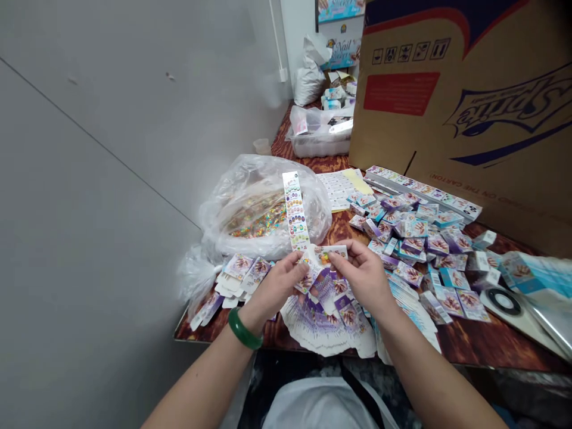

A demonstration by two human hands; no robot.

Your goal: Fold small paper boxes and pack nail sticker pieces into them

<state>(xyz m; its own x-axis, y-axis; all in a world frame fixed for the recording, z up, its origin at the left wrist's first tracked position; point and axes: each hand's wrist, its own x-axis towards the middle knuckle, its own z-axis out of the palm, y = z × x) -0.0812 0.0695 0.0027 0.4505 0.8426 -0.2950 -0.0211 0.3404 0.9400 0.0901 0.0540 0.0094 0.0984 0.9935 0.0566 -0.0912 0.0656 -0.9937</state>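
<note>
My left hand (286, 280), with a green bangle at the wrist, pinches a small white and purple carton (305, 282) printed with a hand picture. My right hand (367, 275) grips a short piece of printed sticker strip (325, 255) between thumb and fingers, its left end touching the carton's upper edge. Whether it enters the carton I cannot tell. Just beyond my hands, a long white sticker strip (295, 208) leans over a clear plastic bag (223, 179) of small glittering, colourful pieces. Below my hands lies a fan of flat purple cartons (308, 333).
Many small filled-out boxes (415, 226) are heaped at the right, before a stack of sticker strips (429, 193). A large cardboard box (402, 131) stands behind them. Flat cartons (236, 280) lie at left. A phone-like device (509, 302) is near the right edge; a plastic tub (319, 146) sits farther back.
</note>
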